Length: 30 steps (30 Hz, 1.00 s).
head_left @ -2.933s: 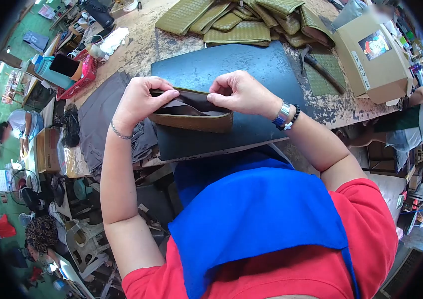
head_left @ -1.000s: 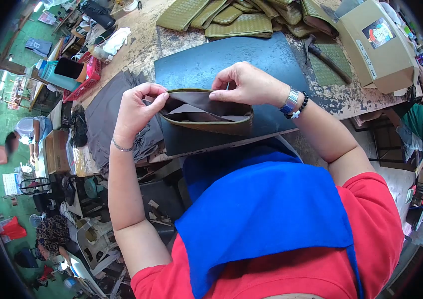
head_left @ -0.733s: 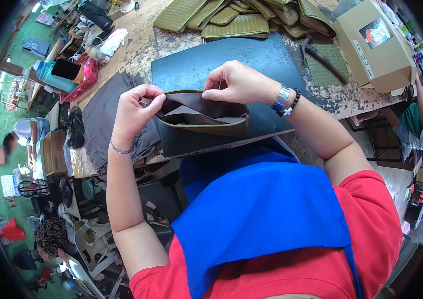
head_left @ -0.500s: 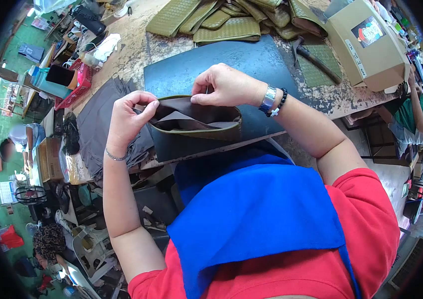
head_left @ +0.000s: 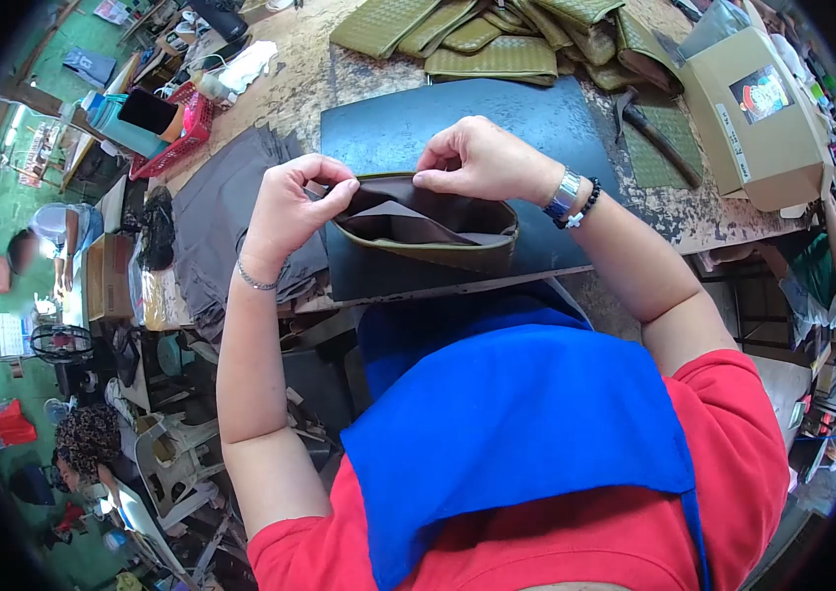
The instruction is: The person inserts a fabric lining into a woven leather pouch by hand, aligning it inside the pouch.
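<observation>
While hands (head_left: 295, 205) (head_left: 497, 163) hold pouch (head_left: 437, 255), box (head_left: 782, 158) apparently lettered

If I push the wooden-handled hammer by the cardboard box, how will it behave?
The dark wooden-handled hammer will probably feel head-heavy, since its metal head sits at one end. Its long handle looks rigid, so it should not flex. Lying flat across the olive woven piece, it may pivot rather than roll.

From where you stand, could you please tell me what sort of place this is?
Probably a leather-goods workshop: a heap of woven olive-green pouches and a wooden-handled hammer lie on a worn worktable, beside a stack of dark grey fabric pieces.
</observation>
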Motion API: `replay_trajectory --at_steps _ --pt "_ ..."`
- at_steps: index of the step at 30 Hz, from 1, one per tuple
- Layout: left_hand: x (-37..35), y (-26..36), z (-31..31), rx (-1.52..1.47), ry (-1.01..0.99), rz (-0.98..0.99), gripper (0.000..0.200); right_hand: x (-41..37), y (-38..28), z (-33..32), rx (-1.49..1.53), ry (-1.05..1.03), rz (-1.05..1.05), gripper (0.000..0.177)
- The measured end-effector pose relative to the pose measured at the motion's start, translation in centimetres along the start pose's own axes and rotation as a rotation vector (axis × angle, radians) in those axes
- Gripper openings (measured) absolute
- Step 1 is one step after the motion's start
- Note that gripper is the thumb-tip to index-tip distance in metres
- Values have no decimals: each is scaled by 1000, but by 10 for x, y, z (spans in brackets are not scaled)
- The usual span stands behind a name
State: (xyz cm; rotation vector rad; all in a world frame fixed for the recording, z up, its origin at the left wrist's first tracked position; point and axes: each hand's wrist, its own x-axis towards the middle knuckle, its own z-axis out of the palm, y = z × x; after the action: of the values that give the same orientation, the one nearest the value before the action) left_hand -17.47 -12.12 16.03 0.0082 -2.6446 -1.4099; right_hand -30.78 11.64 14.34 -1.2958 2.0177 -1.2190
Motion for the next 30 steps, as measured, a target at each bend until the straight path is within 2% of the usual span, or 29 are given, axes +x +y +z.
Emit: replay_trajectory --at_steps 7,13,22,25,30 --pt "-2 1 1 6 23 26 9 4 -6 -4 -35 -48 55 26" --pt "-5 4 4 38 31 21 5 13 -2 5 -36 -12 -93 22" --pt "-9 8 8 83 73 58 8 31 -9 6 -34 -126 -26 23" --pt "-9 14 9 122 82 52 8 35 -6 12 -36 -108 -118 22" --pt "-15 23 11 187 87 69 16 43 -8 14 -53 -138 -139 22"
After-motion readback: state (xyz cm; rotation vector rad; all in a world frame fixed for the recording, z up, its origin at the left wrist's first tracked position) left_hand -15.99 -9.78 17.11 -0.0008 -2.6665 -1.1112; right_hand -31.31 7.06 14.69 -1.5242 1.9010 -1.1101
